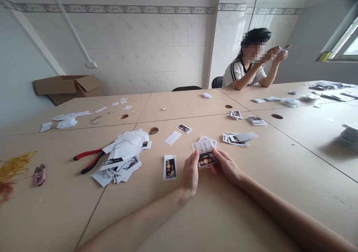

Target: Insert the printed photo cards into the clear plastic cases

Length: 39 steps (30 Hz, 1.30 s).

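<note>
Between my two hands I hold a small clear plastic box point(203, 146) with a black printed label across its lower half; small curved pieces show through its clear part. My left hand point(190, 173) grips the left edge, thumb on the front. On the right edge, my right hand point(228, 166) has its thumb on the front and fingers behind. Just beyond it another clear piece point(210, 139) shows, partly hidden by the box. Left of my left hand lies a white card with a black label point(169, 167). Another labelled card point(184, 128) and a blank white slip point(172, 138) lie farther back.
A heap of labels point(123, 155) lies left, against red-and-black-handled pliers point(91, 158). Small cutters point(40, 175) and yellow strands point(16, 164) are far left. Labels point(237, 138) and boxes point(256, 120) sit right. A co-worker point(248, 69) sits across the table, hands raised.
</note>
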Motion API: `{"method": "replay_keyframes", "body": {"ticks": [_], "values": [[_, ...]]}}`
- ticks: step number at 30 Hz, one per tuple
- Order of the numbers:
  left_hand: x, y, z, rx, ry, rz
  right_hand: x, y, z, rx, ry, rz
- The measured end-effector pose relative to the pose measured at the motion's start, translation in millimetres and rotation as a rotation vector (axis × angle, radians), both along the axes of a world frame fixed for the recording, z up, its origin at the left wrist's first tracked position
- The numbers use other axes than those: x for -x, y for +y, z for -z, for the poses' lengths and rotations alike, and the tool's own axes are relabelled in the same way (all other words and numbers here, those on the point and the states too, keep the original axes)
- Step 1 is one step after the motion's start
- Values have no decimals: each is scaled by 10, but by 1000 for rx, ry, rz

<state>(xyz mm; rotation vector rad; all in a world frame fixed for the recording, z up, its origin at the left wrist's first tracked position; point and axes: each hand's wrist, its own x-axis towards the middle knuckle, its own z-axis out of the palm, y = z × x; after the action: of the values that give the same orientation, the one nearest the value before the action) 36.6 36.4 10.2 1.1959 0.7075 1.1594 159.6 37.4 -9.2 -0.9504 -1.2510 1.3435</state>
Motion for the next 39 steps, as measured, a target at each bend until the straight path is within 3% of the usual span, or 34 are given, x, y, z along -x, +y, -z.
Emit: {"method": "replay_keyframes", "body": {"ticks": [11,16,21,26,31,39], "values": [[27,-42,-15,58,137,-183,28,-65,-28,-73,-150,72],[24,-35,15,62,141,-197,30,-47,52,-38,-66,120],[28,-13,49,69,92,-206,17,-20,52,-70,-38,42],[14,49,94,153,-16,-104,6,-19,-15,-6,-17,-129],[20,89,172,210,-98,-67,-7,-39,-44,19,-73,-193],[56,138,272,250,-3,-313,-39,-37,-53,-52,-106,-245]]}}
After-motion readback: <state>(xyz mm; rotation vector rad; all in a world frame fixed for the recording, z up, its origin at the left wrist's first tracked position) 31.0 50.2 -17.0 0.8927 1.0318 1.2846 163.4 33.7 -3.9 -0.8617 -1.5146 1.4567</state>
